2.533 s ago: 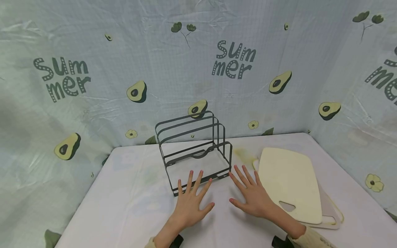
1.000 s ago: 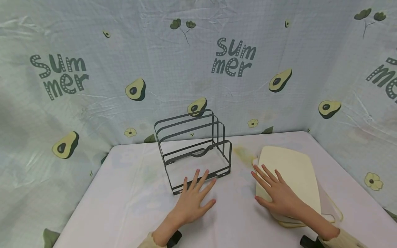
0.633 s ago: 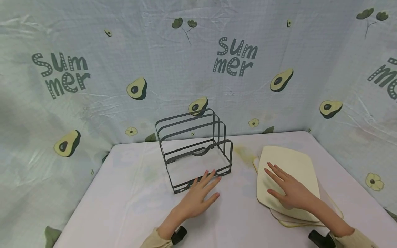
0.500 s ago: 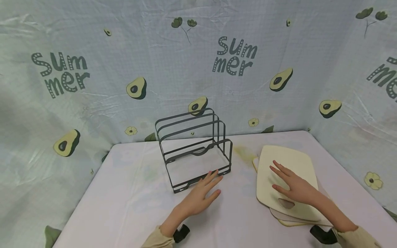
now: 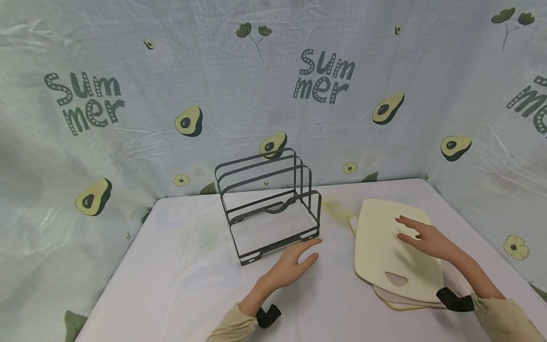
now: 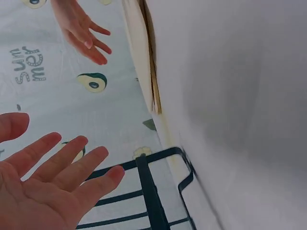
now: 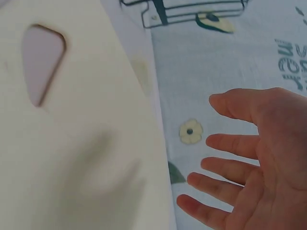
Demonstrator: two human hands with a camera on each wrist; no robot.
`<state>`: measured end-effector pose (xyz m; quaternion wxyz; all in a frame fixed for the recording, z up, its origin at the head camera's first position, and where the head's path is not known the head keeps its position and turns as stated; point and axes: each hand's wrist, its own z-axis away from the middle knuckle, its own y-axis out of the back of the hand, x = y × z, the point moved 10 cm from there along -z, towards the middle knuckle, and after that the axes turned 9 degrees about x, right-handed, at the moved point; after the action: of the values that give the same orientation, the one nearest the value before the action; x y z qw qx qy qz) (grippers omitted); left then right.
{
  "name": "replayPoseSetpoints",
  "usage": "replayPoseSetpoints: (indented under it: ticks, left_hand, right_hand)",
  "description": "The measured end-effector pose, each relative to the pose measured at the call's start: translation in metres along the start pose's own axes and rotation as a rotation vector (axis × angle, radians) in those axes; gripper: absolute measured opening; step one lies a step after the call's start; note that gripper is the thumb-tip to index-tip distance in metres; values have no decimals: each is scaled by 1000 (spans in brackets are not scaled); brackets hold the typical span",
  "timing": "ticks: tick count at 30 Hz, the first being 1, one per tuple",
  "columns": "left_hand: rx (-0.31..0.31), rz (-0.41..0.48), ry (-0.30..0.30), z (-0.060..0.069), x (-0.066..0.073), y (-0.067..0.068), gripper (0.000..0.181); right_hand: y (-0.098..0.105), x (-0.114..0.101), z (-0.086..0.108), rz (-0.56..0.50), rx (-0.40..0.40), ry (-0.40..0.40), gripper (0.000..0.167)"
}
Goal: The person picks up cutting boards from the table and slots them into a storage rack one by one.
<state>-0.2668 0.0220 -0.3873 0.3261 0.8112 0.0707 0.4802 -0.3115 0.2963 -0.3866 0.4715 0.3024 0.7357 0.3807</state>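
Two bare hands, left hand (image 5: 292,266) and right hand (image 5: 427,240); slim fingers (image 6: 84,165) with rounded tips, four plus thumb on each; pale beige long sleeves on both arms; left sleeve (image 5: 232,325) wrinkled, cuff gathered; right sleeve (image 5: 506,317) same fabric colour, loose, creased at cuff; left wrist unit (image 5: 268,317) black, stubby, bent like a pipe elbow, next to cuff; right wrist unit (image 5: 455,301) matching black, blunt end, curved body; markings too small to read

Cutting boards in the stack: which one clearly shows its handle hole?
The top cream cutting board: its handle hole is uncovered, while the boards beneath show only partly.
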Motion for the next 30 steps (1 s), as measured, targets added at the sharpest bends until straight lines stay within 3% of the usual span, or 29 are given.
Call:
replayPoseSetpoints:
  ticks: [3, 7, 9, 12, 16, 23, 30]
  left_hand:
    - [0, 73, 33, -5, -1, -7, 39]
    - [14, 239, 99, -13, -4, -17, 34]
    - [24, 333, 171, -15, -10, -22, 32]
    - [31, 493, 328, -14, -21, -32, 32]
    - [20, 692, 513, -10, -33, -46, 37]
    - [-22, 882, 649, -9, -47, -67, 41]
    - [6, 1079, 830, -1, -62, -86, 45]
  right_hand:
    - [4, 16, -3, -2, -26, -59, 56]
    - [7, 33, -7, 7, -63, -119, 56]
    - [8, 40, -9, -7, -81, -146, 57]
    - [9, 51, -13, -56, -110, -185, 57]
    - [8, 64, -18, -173, -160, -224, 57]
    - [7, 90, -26, -323, -245, -313, 59]
    - [6, 109, -31, -428, -295, -392, 65]
